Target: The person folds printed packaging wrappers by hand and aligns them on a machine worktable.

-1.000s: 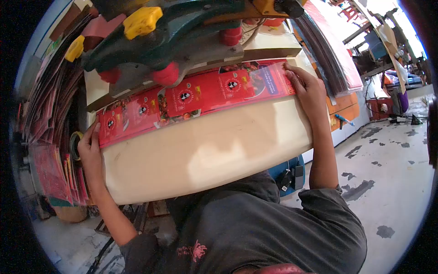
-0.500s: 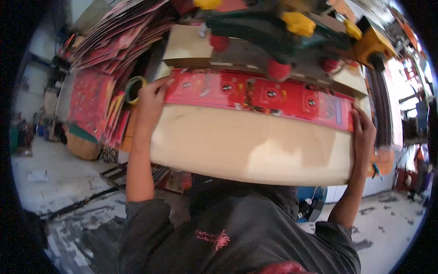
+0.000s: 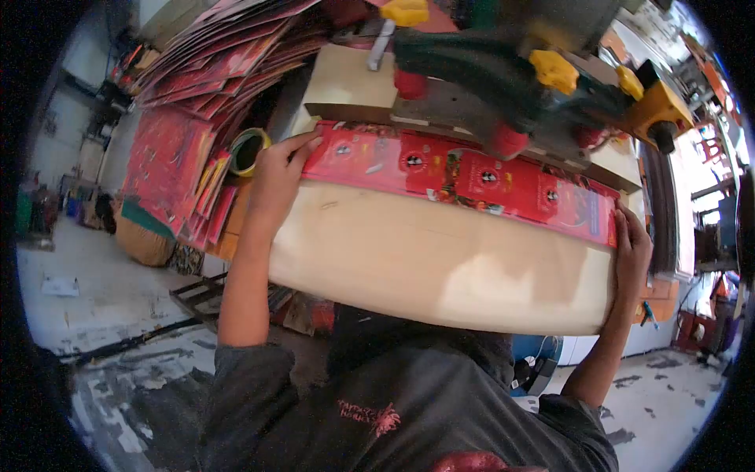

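Note:
A long red printed sheet [image 3: 448, 169], with round black-and-white emblems, lies across a pale, smooth board [image 3: 440, 252] in front of my body. My left hand [image 3: 279, 169] grips its left end, thumb and fingers closed at the corner. At the opposite end, the fingers of my right hand [image 3: 633, 252] are pressed together along the short edge. The sheet's far edge sits close to a dark green machine arm [image 3: 472, 67] with red rollers [image 3: 507, 140] and yellow knobs [image 3: 554, 71]. What lies beneath the sheet at the rollers is hidden.
Red printed sheets [image 3: 204, 63] are piled at the left, beside a roll of tape [image 3: 248, 151]. Pale blocks [image 3: 350, 75] flank the machine, and a yellow machine part [image 3: 659, 118] juts out at the right. A dark stand [image 3: 197, 299] is on the floor at the left.
The view has shifted slightly, so machine, board and piled sheets appear a little further right and lower. Both hands keep their places at the red sheet's ends.

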The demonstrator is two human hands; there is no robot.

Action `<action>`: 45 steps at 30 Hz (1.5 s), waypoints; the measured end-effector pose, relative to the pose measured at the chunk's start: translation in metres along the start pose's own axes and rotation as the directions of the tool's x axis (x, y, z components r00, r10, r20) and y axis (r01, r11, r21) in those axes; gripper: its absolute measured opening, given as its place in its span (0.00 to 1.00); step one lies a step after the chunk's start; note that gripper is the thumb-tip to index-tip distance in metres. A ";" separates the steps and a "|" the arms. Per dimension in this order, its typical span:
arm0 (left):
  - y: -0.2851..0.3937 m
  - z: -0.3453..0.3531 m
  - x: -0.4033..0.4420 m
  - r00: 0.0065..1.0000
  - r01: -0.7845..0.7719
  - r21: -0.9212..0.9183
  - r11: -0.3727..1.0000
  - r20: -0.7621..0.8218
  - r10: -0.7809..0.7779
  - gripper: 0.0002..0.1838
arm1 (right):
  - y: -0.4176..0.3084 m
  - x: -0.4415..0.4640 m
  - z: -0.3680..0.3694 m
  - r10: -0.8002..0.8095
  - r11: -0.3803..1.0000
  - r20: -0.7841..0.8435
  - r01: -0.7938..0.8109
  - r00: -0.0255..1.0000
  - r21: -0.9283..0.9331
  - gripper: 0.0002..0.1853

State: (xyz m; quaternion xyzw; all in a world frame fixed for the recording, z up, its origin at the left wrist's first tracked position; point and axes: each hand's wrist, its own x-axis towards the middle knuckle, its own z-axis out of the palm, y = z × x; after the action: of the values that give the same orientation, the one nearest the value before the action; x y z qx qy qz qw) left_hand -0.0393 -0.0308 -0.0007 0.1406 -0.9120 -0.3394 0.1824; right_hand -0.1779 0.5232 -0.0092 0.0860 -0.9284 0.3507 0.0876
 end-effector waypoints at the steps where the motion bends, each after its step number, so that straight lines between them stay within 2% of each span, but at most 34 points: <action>1: 0.000 -0.001 0.000 1.000 0.013 0.028 1.000 0.009 -0.013 0.17 | 0.002 -0.001 -0.004 0.028 0.997 0.006 -0.029 1.000 0.069 0.20; 2: 0.005 0.008 0.004 0.999 0.004 0.028 1.000 0.035 -0.005 0.18 | -0.021 -0.009 -0.009 0.134 0.989 -0.025 -0.132 0.991 0.064 0.19; 3: 0.031 0.004 0.004 0.986 0.142 0.098 0.985 0.074 -0.149 0.20 | -0.017 -0.009 -0.007 0.158 0.983 -0.056 -0.152 0.986 0.108 0.19; 4: 0.005 0.014 0.012 0.996 0.025 0.035 0.999 0.082 -0.028 0.21 | -0.015 -0.009 -0.011 0.087 0.996 -0.087 -0.089 0.992 -0.018 0.19; 5: 0.012 0.008 0.009 0.990 0.089 -0.091 0.992 0.115 -0.078 0.23 | -0.015 -0.007 -0.005 0.122 0.991 -0.100 -0.116 0.987 0.066 0.18; 7: 0.008 -0.007 -0.003 0.997 0.030 0.097 0.995 0.066 -0.036 0.23 | -0.002 -0.004 0.003 -0.030 0.999 -0.135 0.023 0.990 -0.049 0.17; 8: 0.004 -0.006 -0.007 0.997 0.010 0.079 0.997 0.082 -0.017 0.23 | -0.005 -0.007 -0.001 -0.007 0.997 -0.124 -0.003 0.992 -0.075 0.16; 10: 0.000 0.002 0.003 0.992 0.093 -0.034 0.995 0.088 -0.090 0.24 | -0.003 -0.004 -0.002 0.025 0.991 -0.124 -0.041 0.992 -0.127 0.16; 13: 0.013 0.001 -0.001 0.991 0.105 -0.085 0.991 0.093 -0.097 0.24 | -0.003 -0.004 -0.001 0.014 0.988 -0.133 -0.035 0.991 -0.151 0.16; 21: -0.006 0.001 0.002 0.994 0.077 -0.021 0.997 0.080 -0.075 0.23 | -0.002 -0.003 -0.003 0.013 0.985 -0.150 -0.038 0.989 -0.166 0.16; 23: -0.003 0.001 0.002 0.995 0.065 -0.027 0.998 0.075 -0.063 0.23 | -0.002 -0.002 -0.003 0.062 0.977 -0.129 -0.087 0.990 -0.196 0.17; 25: 0.002 0.002 0.000 0.998 -0.003 0.018 1.000 0.060 0.002 0.22 | -0.002 -0.002 -0.002 0.051 0.979 -0.136 -0.076 0.989 -0.188 0.17; 26: 0.007 0.002 -0.002 0.998 0.041 -0.007 0.999 0.051 -0.040 0.22 | -0.002 -0.002 -0.001 0.045 0.980 -0.141 -0.071 0.989 -0.185 0.17; 29: -0.001 0.002 -0.001 0.999 0.019 0.012 1.000 0.034 -0.020 0.21 | -0.013 -0.007 -0.008 0.051 0.988 -0.104 -0.066 0.993 -0.140 0.16; 30: 0.015 0.000 -0.006 0.998 0.051 0.041 0.998 0.021 -0.052 0.20 | -0.014 -0.011 -0.012 0.043 0.990 -0.098 -0.056 0.994 -0.130 0.16; 32: 0.019 -0.007 -0.012 0.997 0.060 0.072 0.996 0.038 -0.063 0.20 | -0.014 -0.019 -0.017 0.114 0.988 -0.021 -0.111 0.993 0.103 0.16; 33: 0.016 -0.012 -0.016 0.995 0.066 0.094 0.993 0.074 -0.073 0.20 | -0.017 -0.023 -0.021 0.102 0.991 -0.007 -0.101 0.995 0.085 0.17; 34: 0.001 -0.013 -0.021 0.989 0.128 -0.027 0.991 0.079 -0.125 0.19 | -0.020 -0.029 -0.024 0.095 0.993 0.005 -0.095 0.996 0.075 0.16; 35: 0.003 -0.023 -0.035 0.984 0.172 0.005 0.985 0.043 -0.172 0.19 | -0.024 -0.037 -0.019 0.044 0.996 -0.058 -0.039 0.997 0.079 0.16; 36: 0.016 -0.015 -0.041 0.988 0.156 -0.013 0.988 0.014 -0.156 0.18 | -0.033 -0.039 -0.016 0.062 0.994 -0.061 -0.057 0.996 0.089 0.17; 37: 0.028 -0.011 -0.044 0.991 0.131 -0.030 0.991 -0.017 -0.131 0.18 | -0.033 -0.040 -0.014 0.014 0.998 -0.089 -0.008 0.996 0.059 0.17; 43: 0.022 -0.005 -0.045 0.994 0.081 -0.025 0.996 -0.074 -0.083 0.16 | -0.032 -0.039 -0.010 0.053 0.992 -0.085 -0.043 0.995 0.118 0.17; 45: 0.023 -0.004 -0.045 0.990 0.092 -0.054 0.994 -0.102 -0.097 0.17 | -0.034 -0.039 -0.009 0.054 0.997 -0.086 -0.048 0.995 0.068 0.17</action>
State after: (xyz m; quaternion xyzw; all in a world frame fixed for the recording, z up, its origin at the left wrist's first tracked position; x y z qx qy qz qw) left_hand -0.0003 0.0011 0.0065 0.1968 -0.8849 -0.3621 0.2168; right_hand -0.1313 0.5079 0.0104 0.0496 -0.9135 0.3866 0.1162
